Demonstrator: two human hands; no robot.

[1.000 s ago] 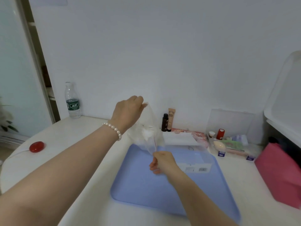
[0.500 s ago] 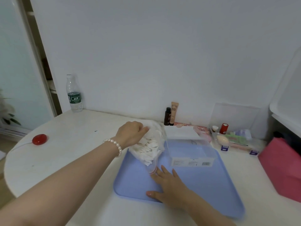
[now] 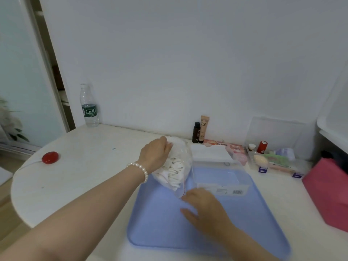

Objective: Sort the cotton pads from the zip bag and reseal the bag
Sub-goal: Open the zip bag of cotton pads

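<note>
My left hand point(image 3: 157, 154) grips the bag point(image 3: 174, 167) by its closed end over the tray point(image 3: 160, 219), tipping pads point(image 3: 174, 169) toward its mouth, where my right hand point(image 3: 202, 208) rests flat.

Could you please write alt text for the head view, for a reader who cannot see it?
A person's left hand grips a clear zip bag of white cotton pads over a blue tray, while the right hand reaches toward its mouth. A clear plastic box sits on the tray.
</note>
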